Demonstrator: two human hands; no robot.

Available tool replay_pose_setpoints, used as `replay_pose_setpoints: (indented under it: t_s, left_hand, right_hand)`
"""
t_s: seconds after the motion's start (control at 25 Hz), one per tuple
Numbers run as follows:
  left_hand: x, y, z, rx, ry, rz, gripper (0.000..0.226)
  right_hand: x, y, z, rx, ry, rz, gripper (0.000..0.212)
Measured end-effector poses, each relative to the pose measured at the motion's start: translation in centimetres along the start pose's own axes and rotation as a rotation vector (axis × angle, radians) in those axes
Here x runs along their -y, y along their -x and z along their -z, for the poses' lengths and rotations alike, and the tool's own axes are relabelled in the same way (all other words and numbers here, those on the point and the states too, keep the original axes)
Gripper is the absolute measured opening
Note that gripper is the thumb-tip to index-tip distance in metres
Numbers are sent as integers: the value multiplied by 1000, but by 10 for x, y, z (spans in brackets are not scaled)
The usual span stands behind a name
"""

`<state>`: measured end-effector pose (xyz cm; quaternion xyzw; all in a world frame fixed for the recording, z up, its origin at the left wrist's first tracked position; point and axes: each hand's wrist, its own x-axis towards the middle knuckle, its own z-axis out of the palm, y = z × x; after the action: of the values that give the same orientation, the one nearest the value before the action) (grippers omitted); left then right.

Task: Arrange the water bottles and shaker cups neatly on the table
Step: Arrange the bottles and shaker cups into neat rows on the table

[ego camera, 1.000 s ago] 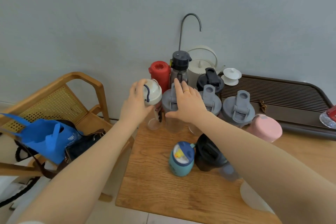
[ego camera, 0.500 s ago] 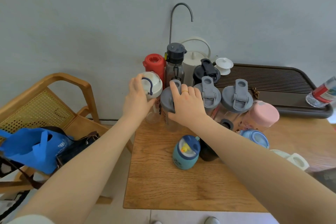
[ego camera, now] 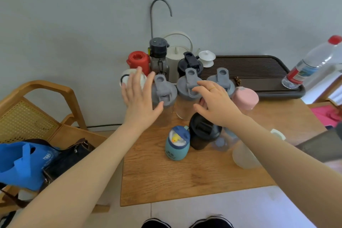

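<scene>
Bottles and shaker cups crowd the back left of the wooden bench (ego camera: 166, 181), and both hands hover over them with fingers spread, holding nothing.

Going left to right: the left hand (ego camera: 140, 98) hangs flat in front of one white-lidded bottle (ego camera: 125, 77). Behind it stand one red-capped flask (ego camera: 138, 60) and one tall dark-capped bottle (ego camera: 159, 55). Next comes a row of three grey-lidded shaker cups (ego camera: 163, 90), side by side with flip caps up; the right hand (ego camera: 214, 102) is loose above the middle and right ones. One black-lidded shaker (ego camera: 190, 64) stands behind that row, and one pink-lidded cup (ego camera: 244, 97) ends it. Nearer the front sit one small teal bottle (ego camera: 177, 144) with a duck on top and one squat black cup (ego camera: 203, 133), touching or nearly so. A clear plastic bottle with a red cap (ego camera: 312, 61) leans at the far right, on the dark tray (ego camera: 259, 65).

The shakers look like empty clear plastic, so I judge them light, stiff and easy to tip; a grip round the body below the lid seems safer than the flip cap. More pale containers under the right forearm are too hidden to count.
</scene>
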<state>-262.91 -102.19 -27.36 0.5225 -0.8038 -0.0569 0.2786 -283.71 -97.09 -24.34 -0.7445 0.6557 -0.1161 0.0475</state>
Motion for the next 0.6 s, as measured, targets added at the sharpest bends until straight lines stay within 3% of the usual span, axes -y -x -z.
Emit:
replay_pose_setpoints:
  t_s: [0.2,0.36,0.48,0.6]
  left_hand:
    - [-90,12,-20,39,155,-408,44]
    - [-164,16,-51,49,242,-537,34]
    - [-233,19,-79,64,326,-582,35]
    - [-290,28,-101,101,376,-635,39]
  right_hand:
    - [-36,43,30,-328,-51,19,34]
    - [-107,107,54,-578,-92,-240,34]
    - [-162,151,73,-497,19,-492,46]
    - [-212,194,85,-278,157,-770,74]
